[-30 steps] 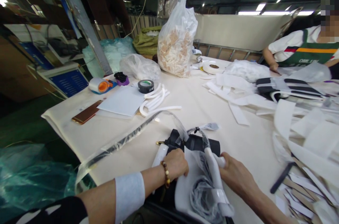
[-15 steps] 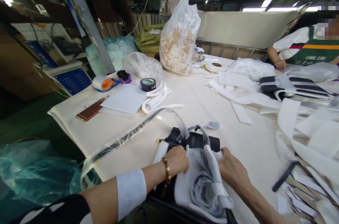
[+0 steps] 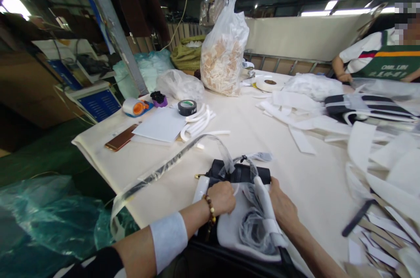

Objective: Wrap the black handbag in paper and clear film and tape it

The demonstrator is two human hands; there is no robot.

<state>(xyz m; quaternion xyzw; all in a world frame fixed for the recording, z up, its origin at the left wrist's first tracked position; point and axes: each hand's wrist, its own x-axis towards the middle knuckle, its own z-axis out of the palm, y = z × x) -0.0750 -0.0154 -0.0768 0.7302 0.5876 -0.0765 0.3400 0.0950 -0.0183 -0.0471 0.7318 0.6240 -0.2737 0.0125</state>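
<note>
A black bag (image 3: 241, 174) lies at the near edge of the cloth-covered table (image 3: 249, 133), its handles wrapped in white foam and clear plastic. My left hand (image 3: 222, 196), with a bead bracelet on the wrist, is closed on the white foam sheet (image 3: 229, 230) at the bag's left side. My right hand (image 3: 281, 206) grips the foam-wrapped handle (image 3: 266, 208) at the bag's right side. Crumpled clear plastic (image 3: 254, 232) sits in the bag's opening between both hands. A long clear plastic strip (image 3: 170, 165) arcs from the bag down to the left.
On the left of the table lie a phone (image 3: 120, 140), white sheet (image 3: 160, 124), foam tubes (image 3: 198, 120), black tape roll (image 3: 187, 107) and tape dispenser (image 3: 135, 106). A plastic bag of tan pieces (image 3: 223, 54) stands behind. White foam strips (image 3: 377, 155) pile at right. Another person (image 3: 377, 61) works at far right.
My right hand has slid up along the foam-wrapped handle toward the bag's top. The view has shifted slightly right. My left hand stays closed on the foam.
</note>
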